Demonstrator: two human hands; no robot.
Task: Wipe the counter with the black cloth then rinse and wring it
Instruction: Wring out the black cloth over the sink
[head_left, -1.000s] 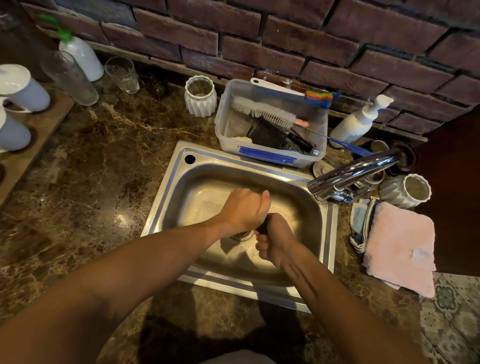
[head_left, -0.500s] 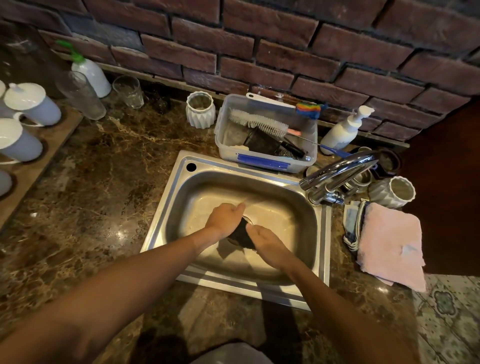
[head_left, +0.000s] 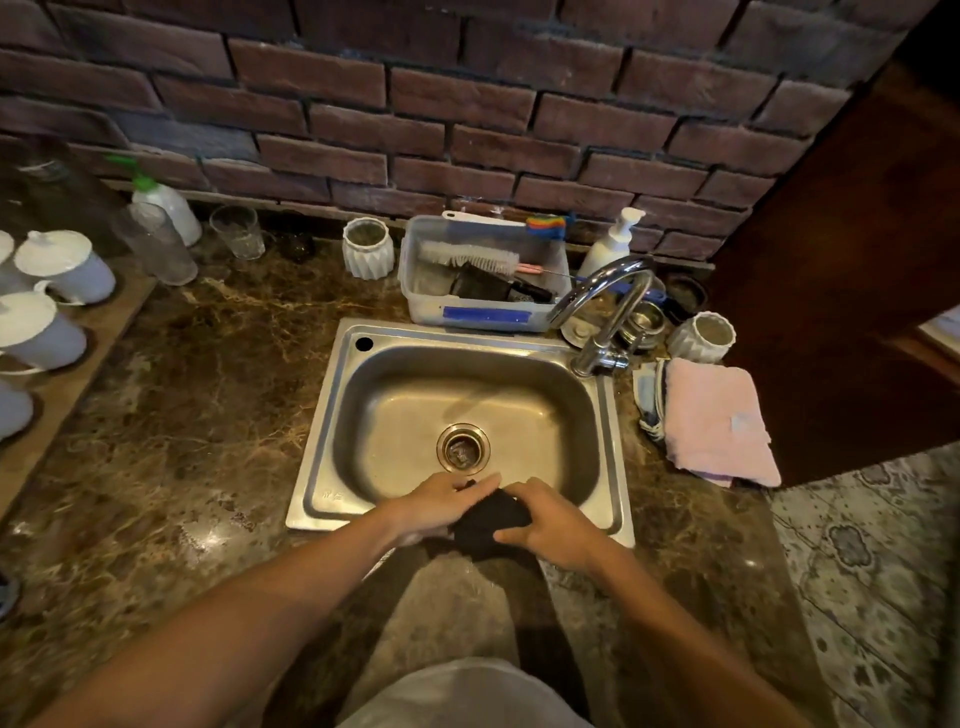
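Note:
The black cloth (head_left: 488, 522) is bunched up between my two hands over the front rim of the steel sink (head_left: 332, 415). My left hand (head_left: 441, 501) holds its left side with fingers over the top. My right hand (head_left: 550, 519) grips its right side, thumb and fingers curled round it. The sink basin is bare, with the drain (head_left: 462, 449) uncovered. The brown marble counter (head_left: 182, 415) spreads to the left and in front. No water runs from the chrome tap (head_left: 608, 306).
Behind the sink stands a plastic tub (head_left: 483, 312) with brushes, a soap pump bottle (head_left: 610, 244) and a white ribbed cup (head_left: 368, 248). A pink towel (head_left: 714, 421) lies right of the sink. Glasses (head_left: 238, 231) and white lidded jugs (head_left: 62, 265) stand at the left.
Both hands have drawn back with the cloth from over the drain to the sink's front rim. The tight wringing grip has loosened. The camera view has risen and widened.

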